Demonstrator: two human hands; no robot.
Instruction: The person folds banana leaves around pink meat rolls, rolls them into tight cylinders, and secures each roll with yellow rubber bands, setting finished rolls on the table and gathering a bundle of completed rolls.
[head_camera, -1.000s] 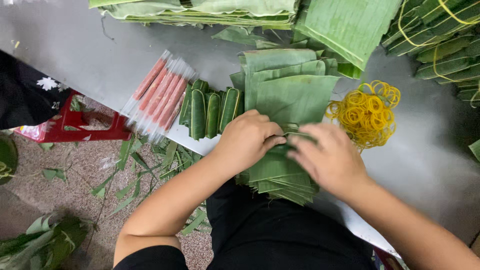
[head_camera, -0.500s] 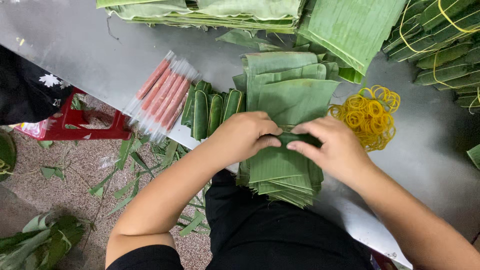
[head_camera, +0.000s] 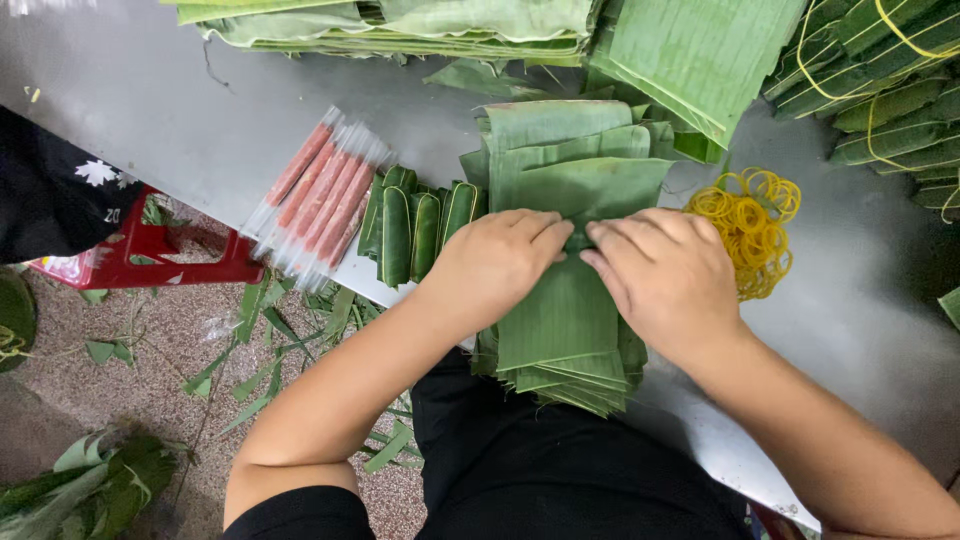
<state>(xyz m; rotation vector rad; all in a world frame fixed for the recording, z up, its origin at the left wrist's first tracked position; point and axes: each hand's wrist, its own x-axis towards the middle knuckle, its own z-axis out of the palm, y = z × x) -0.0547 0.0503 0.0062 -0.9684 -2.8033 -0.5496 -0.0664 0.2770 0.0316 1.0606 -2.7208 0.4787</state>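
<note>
A stack of cut banana leaf sheets (head_camera: 560, 320) lies on the grey table (head_camera: 150, 110) in front of me. My left hand (head_camera: 495, 262) and my right hand (head_camera: 660, 275) press side by side on the top leaf, fingertips meeting at its middle where a small dark green roll is mostly hidden under the fingers. Left of my hands lie several finished green leaf rolls (head_camera: 415, 225). Beyond those lies a row of pink sausages in clear plastic sleeves (head_camera: 320, 190). A heap of yellow rubber bands (head_camera: 750, 225) sits just right of my right hand.
More banana leaf piles (head_camera: 400, 25) and a folded leaf (head_camera: 700, 55) fill the far table edge. Bundles tied with yellow bands (head_camera: 890, 90) are at the far right. A red stool (head_camera: 150, 255) and leaf scraps (head_camera: 110, 485) are on the floor to the left.
Both hands have shifted further up the stack and flattened over the top leaf, rolling the small bundle under the fingers.
</note>
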